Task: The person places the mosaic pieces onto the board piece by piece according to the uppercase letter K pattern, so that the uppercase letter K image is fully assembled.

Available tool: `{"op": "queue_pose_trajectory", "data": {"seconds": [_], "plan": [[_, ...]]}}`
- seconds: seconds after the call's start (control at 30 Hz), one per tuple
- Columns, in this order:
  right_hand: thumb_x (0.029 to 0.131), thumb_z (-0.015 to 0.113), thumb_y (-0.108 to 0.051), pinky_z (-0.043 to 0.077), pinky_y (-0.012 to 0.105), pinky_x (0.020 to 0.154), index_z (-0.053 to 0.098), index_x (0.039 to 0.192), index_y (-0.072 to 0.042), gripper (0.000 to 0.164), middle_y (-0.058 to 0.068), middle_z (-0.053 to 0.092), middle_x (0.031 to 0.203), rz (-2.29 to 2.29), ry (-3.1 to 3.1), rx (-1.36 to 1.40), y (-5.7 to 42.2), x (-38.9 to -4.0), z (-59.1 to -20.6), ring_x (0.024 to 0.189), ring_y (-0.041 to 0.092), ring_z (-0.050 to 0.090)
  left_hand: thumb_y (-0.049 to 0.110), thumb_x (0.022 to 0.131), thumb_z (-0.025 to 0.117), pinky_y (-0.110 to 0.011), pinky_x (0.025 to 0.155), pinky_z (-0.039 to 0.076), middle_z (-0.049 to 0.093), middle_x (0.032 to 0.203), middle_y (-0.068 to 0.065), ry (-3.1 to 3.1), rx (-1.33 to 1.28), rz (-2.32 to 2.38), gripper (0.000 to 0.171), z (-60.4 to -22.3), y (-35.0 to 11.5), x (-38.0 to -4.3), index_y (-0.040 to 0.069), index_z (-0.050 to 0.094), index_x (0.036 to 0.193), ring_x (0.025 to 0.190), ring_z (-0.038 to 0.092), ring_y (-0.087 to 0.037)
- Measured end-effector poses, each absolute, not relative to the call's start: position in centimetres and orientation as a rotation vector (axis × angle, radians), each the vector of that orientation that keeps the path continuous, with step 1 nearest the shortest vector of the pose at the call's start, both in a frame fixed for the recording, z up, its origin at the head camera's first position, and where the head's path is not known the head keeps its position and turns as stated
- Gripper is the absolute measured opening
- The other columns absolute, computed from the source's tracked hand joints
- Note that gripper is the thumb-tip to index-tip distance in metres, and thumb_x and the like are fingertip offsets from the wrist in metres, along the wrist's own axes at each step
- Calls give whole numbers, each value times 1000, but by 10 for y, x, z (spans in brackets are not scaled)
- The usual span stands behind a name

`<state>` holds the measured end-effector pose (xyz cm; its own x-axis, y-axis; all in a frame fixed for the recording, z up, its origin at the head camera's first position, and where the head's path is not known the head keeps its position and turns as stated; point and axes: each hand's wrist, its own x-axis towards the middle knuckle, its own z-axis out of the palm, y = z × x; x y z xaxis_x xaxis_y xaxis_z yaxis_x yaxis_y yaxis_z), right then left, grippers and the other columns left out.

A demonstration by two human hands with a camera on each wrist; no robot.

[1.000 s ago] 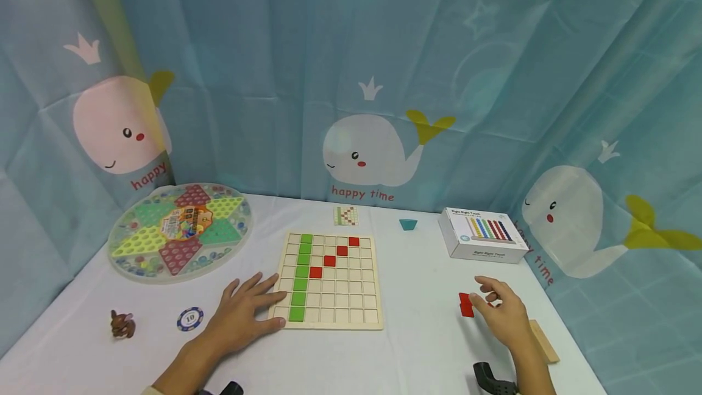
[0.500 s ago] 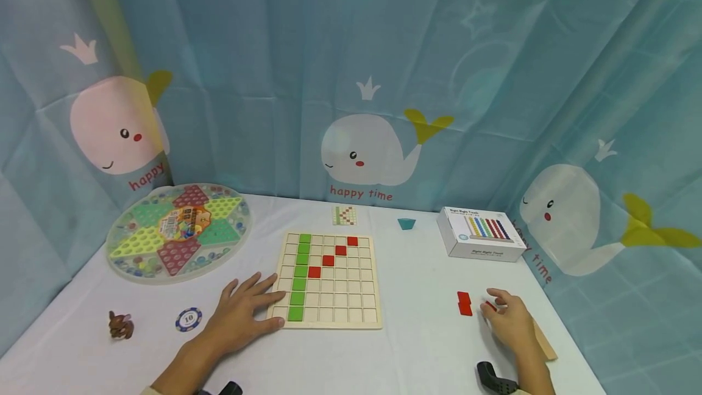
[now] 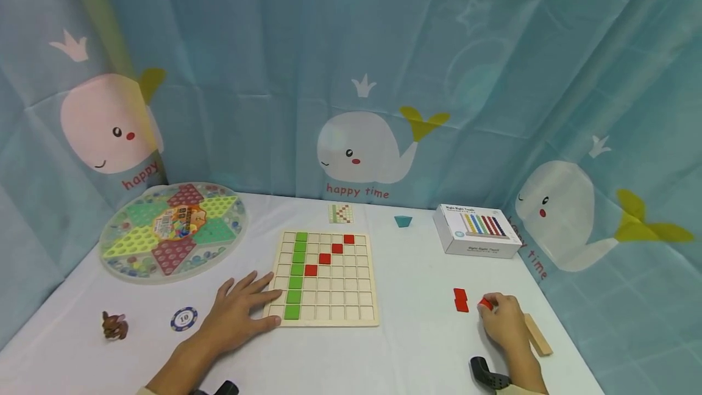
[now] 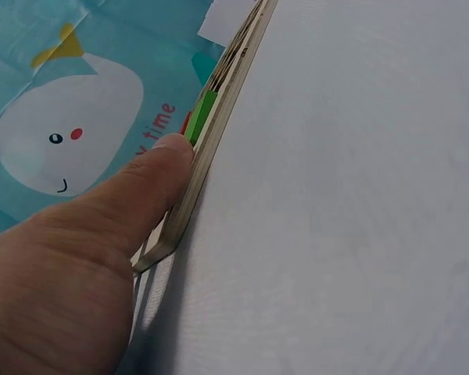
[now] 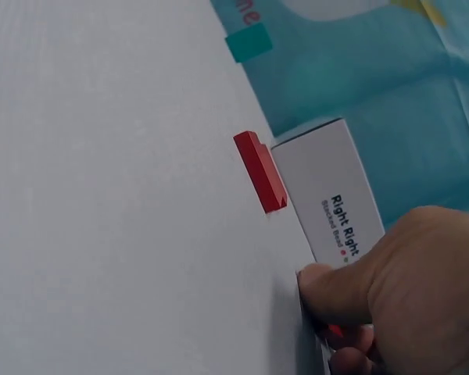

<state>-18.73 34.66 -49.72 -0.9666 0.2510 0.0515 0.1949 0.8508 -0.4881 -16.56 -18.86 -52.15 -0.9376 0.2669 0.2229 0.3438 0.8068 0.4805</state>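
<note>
My left hand (image 3: 236, 313) lies with fingers spread on the left edge of a wooden grid board (image 3: 351, 297). In the left wrist view its thumb (image 4: 160, 168) touches the board's edge beside a green tile (image 4: 202, 117). A column of green tiles (image 3: 295, 282) fills one line of the grid, and several red tiles (image 3: 325, 258) run diagonally up to the right. On the right, my right hand (image 3: 507, 322) pinches a red tile (image 3: 485, 303) with thumb and fingers, mostly covered in the right wrist view. Left of that hand lie two red tiles (image 3: 461, 301), touching.
A wooden strip (image 3: 538, 335) lies right of my right hand, with a white box (image 3: 477, 245) behind. A pattern card (image 3: 341, 214) and a teal piece (image 3: 403, 221) sit at the back. Leftward are a round game board (image 3: 175, 261), a poker chip (image 3: 183, 319) and a brown figurine (image 3: 114, 326).
My right hand has moved right, away from the two red tiles, and its fingers have closed on another red tile. The left hand stays on the board. The head view has shifted slightly.
</note>
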Motion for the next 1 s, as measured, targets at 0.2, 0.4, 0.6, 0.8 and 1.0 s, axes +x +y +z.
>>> {"op": "queue_pose_trajectory", "data": {"seconds": [0.2, 0.4, 0.6, 0.8, 1.0], "plan": [[92, 58, -6, 40, 61, 89, 54, 115, 13, 30, 33, 48, 109, 682, -2880, -363, 344, -187, -502, 103, 49, 49, 62, 77, 70, -63, 106, 10, 48, 143, -4, -2847, -487, -815, 60, -522, -189, -165, 21, 70, 120, 136, 32, -39], [95, 56, -9, 37, 62, 93, 53, 121, 14, 35, 35, 49, 113, 721, -2755, -398, 343, -185, -502, 109, 51, 46, 62, 77, 69, -63, 106, 10, 48, 143, -3, -2838, -486, -828, 60, -523, -190, -165, 21, 70, 121, 136, 31, -38], [97, 55, -10, 42, 53, 82, 54, 122, 10, 33, 27, 51, 106, 761, -2698, -328, 341, -184, -497, 97, 40, 50, 63, 77, 69, -63, 106, 10, 48, 143, -3, -2831, -487, -835, 60, -524, -190, -165, 22, 70, 120, 136, 32, -38], [98, 54, -8, 44, 43, 76, 50, 126, 4, 31, 19, 52, 103, 795, -2654, -243, 333, -187, -489, 91, 30, 49, 64, 77, 68, -63, 106, 9, 48, 144, -3, -2840, -483, -839, 61, -523, -190, -165, 22, 70, 121, 136, 31, -38], [96, 62, -13, 45, 20, 72, 58, 126, 2, 34, 13, 58, 101, 762, -2556, -103, 318, -184, -474, 86, 24, 52, 63, 77, 69, -63, 106, 9, 48, 144, -3, -2849, -481, -840, 60, -522, -189, -165, 22, 70, 121, 136, 31, -38]]}}
